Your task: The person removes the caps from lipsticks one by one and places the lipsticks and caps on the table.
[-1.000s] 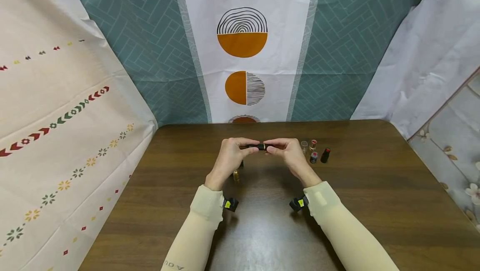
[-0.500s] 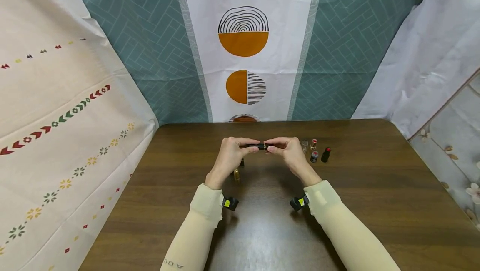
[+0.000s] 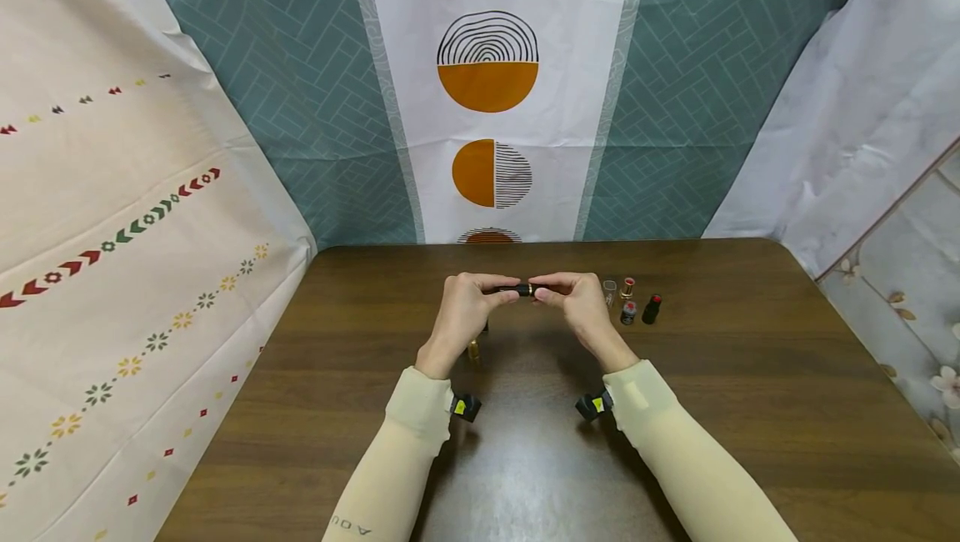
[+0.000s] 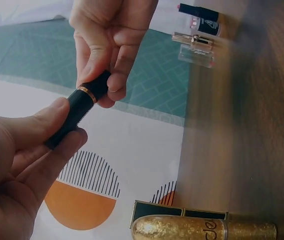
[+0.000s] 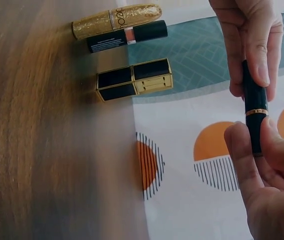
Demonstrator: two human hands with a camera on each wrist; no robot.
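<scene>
While both forearms angle in from the near edge of the table [image 3: 750,375], the left hand [image 3: 461,313] and right hand [image 3: 577,308] meet above its middle, wrists raised, knuckles up. Between them: a black lipstick tube [image 3: 522,290] with a gold band, held level, clear of the tabletop. Left hand pinches one end between thumb and curled fingers [image 4: 47,120]; right hand pinches the other end the same way, fingertips [image 5: 259,60] wrapped over the barrel. Gold band sits in the gap between the two grips. Can't tell whether cap and base are fully seated.

Under the left hand, on the table: a gold glitter lipstick [image 5: 117,17], a black tube with a copper band [image 5: 127,36] just beside it, and a square black-and-gold lipstick [image 5: 134,80] near those. Right of the right hand: a clear cap [image 3: 609,290], a gold-cased red lipstick [image 3: 627,288], a small red-topped piece [image 3: 628,313], and an open black lipstick with red tip [image 3: 651,309], clustered close, all standing.
</scene>
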